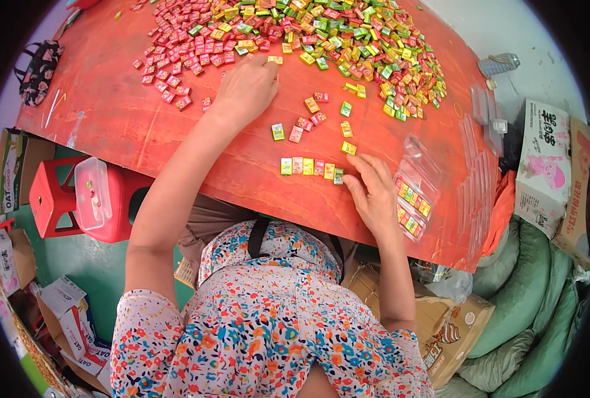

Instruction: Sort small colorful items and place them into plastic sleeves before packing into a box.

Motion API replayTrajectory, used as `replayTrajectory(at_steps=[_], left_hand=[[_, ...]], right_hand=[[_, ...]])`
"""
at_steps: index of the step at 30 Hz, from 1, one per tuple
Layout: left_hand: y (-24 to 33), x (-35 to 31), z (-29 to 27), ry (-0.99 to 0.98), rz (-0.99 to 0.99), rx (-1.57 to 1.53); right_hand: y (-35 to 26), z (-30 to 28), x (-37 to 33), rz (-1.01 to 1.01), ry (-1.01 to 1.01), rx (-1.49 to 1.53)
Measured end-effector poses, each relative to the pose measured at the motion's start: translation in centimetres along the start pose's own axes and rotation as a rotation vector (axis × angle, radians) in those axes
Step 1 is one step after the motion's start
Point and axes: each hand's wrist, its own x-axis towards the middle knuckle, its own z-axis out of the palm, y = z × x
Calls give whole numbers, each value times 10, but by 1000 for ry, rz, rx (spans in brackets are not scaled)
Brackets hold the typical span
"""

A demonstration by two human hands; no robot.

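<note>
My left hand [247, 89] reaches over the red table to the near edge of a big pile of tiny boxes. Its bent fingers meet at a small yellow box [275, 60], partly hiding their grip. Close to the table's front edge, my right hand [374, 192] has thumb and forefinger apart, beside the green box [339, 176] that ends a short row of upright boxes [308, 166]. Just above that hand lies another yellow box [349, 148]. A clear plastic tray [415, 192] with several little boxes in it rests right of my right hand.
Red boxes [195, 53] fill the pile's left, yellow and green ones [388, 60] its right. Loose boxes [301, 126] lie mid-table. Stacked clear trays [474, 186] line the right edge. A red stool [103, 212] holding a clear tub [93, 192] stands left; cartons [540, 166] stand right.
</note>
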Motion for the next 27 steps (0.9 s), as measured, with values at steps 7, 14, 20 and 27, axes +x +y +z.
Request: replayTrajectory(at_steps=[7,14,20,27], left_hand=[[19,14,6,116,128,52],[66,30,31,-106,255,85],[54,-23,-18,59,166,-159],[64,-112,-29,-109,-122,-364]], right_hand=[[1,4,6,-7,7,27],[-6,1,1,26,14,17],[-6,-13,-3,10,-109,4],[-6,-5,9,1,-271,-37]])
